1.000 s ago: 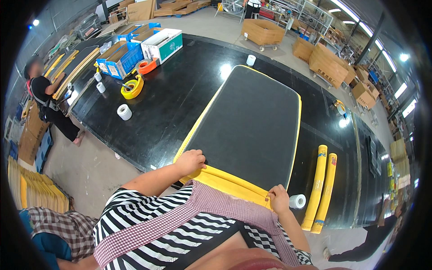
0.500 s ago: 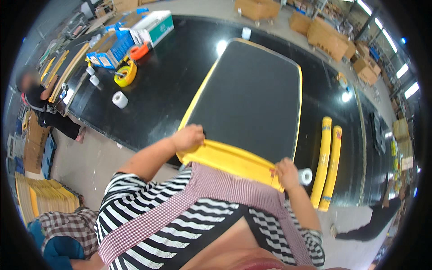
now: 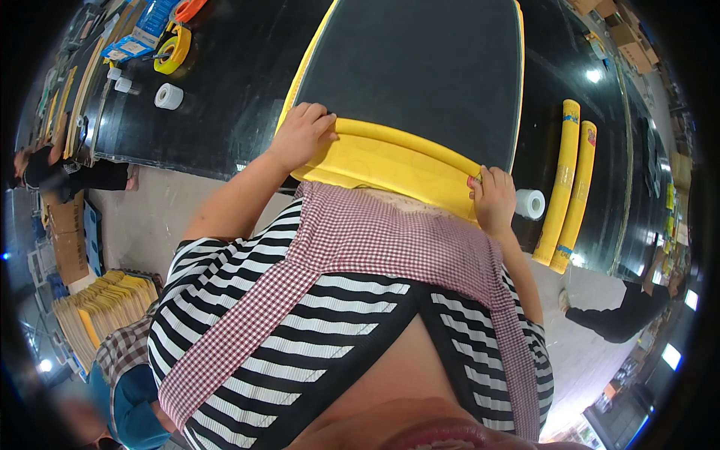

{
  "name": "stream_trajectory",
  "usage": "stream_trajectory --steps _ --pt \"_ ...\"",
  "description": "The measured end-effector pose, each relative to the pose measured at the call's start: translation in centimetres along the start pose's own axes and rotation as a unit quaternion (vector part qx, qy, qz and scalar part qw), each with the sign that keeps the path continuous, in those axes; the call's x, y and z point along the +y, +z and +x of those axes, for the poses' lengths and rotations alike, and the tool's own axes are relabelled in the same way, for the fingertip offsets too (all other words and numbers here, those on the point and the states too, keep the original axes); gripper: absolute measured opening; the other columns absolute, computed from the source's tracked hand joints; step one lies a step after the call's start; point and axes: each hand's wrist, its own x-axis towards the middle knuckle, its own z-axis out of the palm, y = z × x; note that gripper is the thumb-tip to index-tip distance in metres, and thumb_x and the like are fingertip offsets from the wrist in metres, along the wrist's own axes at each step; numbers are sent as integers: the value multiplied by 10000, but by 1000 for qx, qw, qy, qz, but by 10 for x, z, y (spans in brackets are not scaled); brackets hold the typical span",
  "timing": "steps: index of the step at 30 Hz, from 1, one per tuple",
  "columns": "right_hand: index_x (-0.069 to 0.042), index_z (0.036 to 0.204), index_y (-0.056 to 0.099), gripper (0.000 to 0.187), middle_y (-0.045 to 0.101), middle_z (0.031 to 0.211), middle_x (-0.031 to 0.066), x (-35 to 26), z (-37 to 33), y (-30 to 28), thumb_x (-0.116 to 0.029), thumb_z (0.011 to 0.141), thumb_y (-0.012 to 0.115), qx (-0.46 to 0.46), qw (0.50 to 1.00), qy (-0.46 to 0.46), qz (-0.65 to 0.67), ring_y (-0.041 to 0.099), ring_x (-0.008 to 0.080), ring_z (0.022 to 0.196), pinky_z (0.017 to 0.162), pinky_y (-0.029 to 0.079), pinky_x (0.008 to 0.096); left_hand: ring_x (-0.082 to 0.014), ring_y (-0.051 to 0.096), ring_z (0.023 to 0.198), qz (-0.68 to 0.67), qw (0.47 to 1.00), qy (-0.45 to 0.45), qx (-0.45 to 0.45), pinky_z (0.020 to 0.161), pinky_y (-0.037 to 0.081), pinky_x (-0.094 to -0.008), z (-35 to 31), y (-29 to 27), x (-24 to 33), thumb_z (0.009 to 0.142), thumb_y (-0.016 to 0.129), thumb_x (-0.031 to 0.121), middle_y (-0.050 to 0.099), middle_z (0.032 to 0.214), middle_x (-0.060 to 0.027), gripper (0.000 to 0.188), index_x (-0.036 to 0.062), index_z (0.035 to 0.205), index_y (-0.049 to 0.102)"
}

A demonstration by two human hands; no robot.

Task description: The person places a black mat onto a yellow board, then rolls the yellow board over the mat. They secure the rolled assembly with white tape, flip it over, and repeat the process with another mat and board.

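Glossy black worktable [image 3: 232, 82] spans upper frame. Left hand [image 3: 301, 136] and right hand [image 3: 493, 199], fingers curled closed, grip either end of folded yellow sheet [image 3: 397, 161], just above frame centre; white cylindrical roll [image 3: 529, 204] beside right hand.

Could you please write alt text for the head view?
The left hand and right hand hold opposite ends of a curled yellow strip at the near edge of a black sheet. To the right are a white roll and two yellow tubes.
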Motion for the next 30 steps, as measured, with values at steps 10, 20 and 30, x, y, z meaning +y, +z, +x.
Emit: stream_trajectory --steps 10,20,30 --pt "-72 1094 723 290 648 1029 105 19 26 7 -114 807 727 29 997 33 58 615 323 1020 908 504 436 -320 603 968 -109 992 66 -7 882 503 -419 31 -13 -37 884 751 171 619 980 -118 264 70 1128 742" --pt "-97 982 742 136 598 1017 106 -4 40 -6 -100 856 691 85 995 52 6 584 320 1022 883 480 464 -275 578 1010 7 1000 30 6 896 488 -381 39 -14 -21 894 659 165 595 1041 -67 199 130 1074 735" --pt "-32 1540 454 660 475 1484 254 -34 15 15 -285 964 654 -86 983 160 -35 444 407 1404 1174 377 480 -312 551 1149 115 991 -67 11 982 468 -417 4 29 16 870 637 194 582 1224 -153 551 65 1404 592"
